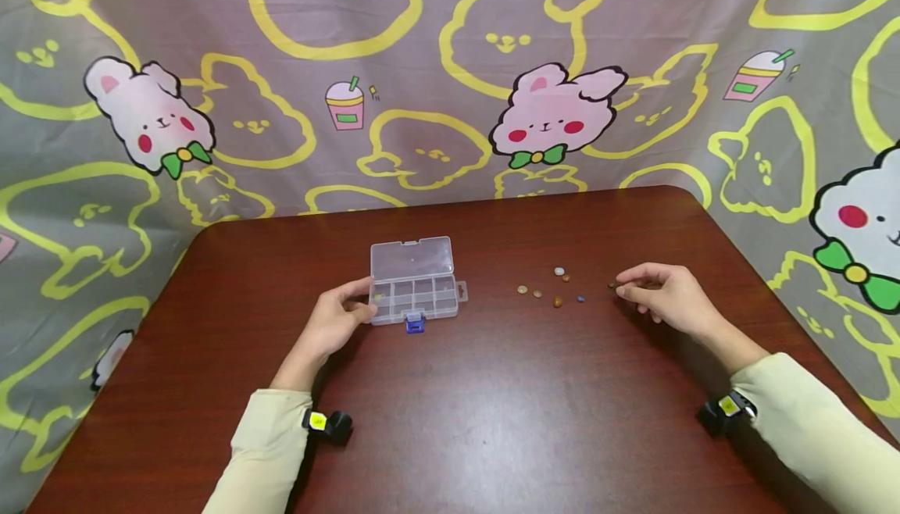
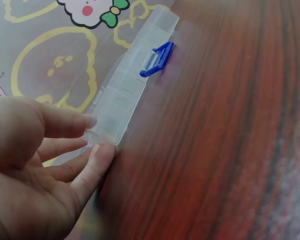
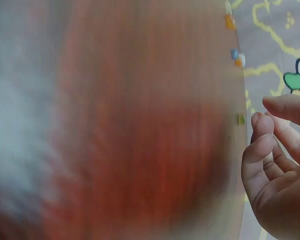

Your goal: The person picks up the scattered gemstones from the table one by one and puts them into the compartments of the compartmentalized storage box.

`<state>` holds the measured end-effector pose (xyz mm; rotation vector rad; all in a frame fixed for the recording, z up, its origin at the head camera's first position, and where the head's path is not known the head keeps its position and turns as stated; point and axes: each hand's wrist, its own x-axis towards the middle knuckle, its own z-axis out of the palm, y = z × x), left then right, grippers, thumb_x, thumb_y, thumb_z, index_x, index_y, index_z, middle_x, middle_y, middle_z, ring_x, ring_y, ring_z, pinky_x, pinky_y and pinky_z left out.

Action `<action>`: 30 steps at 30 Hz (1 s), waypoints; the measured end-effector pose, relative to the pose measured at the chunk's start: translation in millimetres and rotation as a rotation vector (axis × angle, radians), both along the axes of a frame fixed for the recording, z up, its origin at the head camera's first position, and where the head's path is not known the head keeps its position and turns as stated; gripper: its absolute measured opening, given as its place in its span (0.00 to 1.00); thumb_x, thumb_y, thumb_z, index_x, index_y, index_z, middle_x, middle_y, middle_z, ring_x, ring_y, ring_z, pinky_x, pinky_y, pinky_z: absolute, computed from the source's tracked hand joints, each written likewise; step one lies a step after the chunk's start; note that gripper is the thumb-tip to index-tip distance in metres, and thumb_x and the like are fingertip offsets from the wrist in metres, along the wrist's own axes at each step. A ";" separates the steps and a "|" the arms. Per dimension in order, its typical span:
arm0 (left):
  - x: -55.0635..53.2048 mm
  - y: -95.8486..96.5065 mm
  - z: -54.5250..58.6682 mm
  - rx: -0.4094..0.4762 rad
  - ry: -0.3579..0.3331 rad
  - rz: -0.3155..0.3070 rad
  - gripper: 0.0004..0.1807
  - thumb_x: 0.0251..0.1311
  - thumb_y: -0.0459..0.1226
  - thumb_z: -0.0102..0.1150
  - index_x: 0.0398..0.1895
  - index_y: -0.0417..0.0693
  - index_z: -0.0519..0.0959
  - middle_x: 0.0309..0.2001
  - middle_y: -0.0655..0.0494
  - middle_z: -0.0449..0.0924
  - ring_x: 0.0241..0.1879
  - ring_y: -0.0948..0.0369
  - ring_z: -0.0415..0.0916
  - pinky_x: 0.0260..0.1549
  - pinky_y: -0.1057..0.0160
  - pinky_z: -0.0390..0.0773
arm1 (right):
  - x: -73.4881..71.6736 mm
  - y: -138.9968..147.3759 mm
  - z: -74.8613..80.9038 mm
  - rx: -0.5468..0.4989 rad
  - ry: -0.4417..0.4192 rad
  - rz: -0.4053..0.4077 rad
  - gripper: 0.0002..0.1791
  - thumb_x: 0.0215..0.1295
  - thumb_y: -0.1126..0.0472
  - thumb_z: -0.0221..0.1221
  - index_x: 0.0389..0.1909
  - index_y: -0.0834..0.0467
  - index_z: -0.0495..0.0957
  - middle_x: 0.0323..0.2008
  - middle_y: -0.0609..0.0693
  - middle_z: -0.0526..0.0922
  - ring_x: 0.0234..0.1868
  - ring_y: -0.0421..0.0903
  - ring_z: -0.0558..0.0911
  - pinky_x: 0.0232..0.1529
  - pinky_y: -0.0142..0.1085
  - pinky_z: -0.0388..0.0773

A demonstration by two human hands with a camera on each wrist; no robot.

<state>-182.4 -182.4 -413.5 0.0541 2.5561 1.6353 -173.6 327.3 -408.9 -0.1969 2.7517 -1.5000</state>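
A clear plastic compartment box (image 1: 415, 309) lies on the table with its lid (image 1: 412, 259) tipped up at the back and a blue latch (image 1: 415, 325) at the front. My left hand (image 1: 337, 319) grips its left end, thumb at the near corner. A small yellowish piece (image 1: 378, 296) shows in a left compartment. At the right, my right hand (image 1: 664, 295) hovers by a small dark greenish stone (image 1: 611, 285). In the right wrist view, the thumb and fingers (image 3: 262, 146) are apart from that stone (image 3: 241, 119), with nothing between them.
Between the box and my right hand lie several small stones, among them a white one (image 1: 558, 271), an amber one (image 1: 558, 301), a blue one (image 1: 580, 298) and a yellowish one (image 1: 523, 290). A patterned cloth (image 1: 422, 155) hangs behind and beside the brown table (image 1: 485, 405).
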 end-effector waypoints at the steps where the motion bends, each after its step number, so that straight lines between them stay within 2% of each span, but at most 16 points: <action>1: 0.1 0.4 0.1 0.005 0.001 0.000 0.28 0.64 0.26 0.60 0.68 0.34 0.71 0.59 0.36 0.77 0.44 0.53 0.79 0.37 0.71 0.78 | -1.4 1.7 -0.2 0.003 -0.001 -0.004 0.13 0.65 0.64 0.67 0.47 0.67 0.82 0.22 0.54 0.81 0.19 0.44 0.75 0.15 0.35 0.72; 9: -0.8 1.1 -0.2 0.008 0.016 -0.004 0.27 0.64 0.25 0.60 0.68 0.33 0.71 0.57 0.35 0.78 0.42 0.56 0.79 0.37 0.71 0.77 | -8.9 9.6 0.3 0.047 -0.046 -0.011 0.16 0.64 0.63 0.68 0.49 0.68 0.81 0.29 0.52 0.84 0.21 0.43 0.77 0.16 0.35 0.73; 15: 0.3 1.1 0.3 0.019 0.004 0.002 0.27 0.64 0.25 0.60 0.67 0.32 0.71 0.57 0.35 0.77 0.42 0.55 0.79 0.36 0.71 0.77 | -14.2 6.9 1.2 0.088 -0.073 0.000 0.16 0.64 0.63 0.67 0.49 0.67 0.81 0.33 0.55 0.85 0.21 0.43 0.77 0.17 0.36 0.73; 30: -0.9 -0.4 -1.2 0.039 -0.004 -0.002 0.28 0.63 0.25 0.60 0.68 0.34 0.71 0.58 0.35 0.77 0.41 0.58 0.80 0.37 0.71 0.76 | -22.9 -0.1 3.6 0.147 -0.139 0.031 0.14 0.64 0.63 0.66 0.46 0.67 0.82 0.27 0.53 0.81 0.18 0.43 0.73 0.16 0.36 0.72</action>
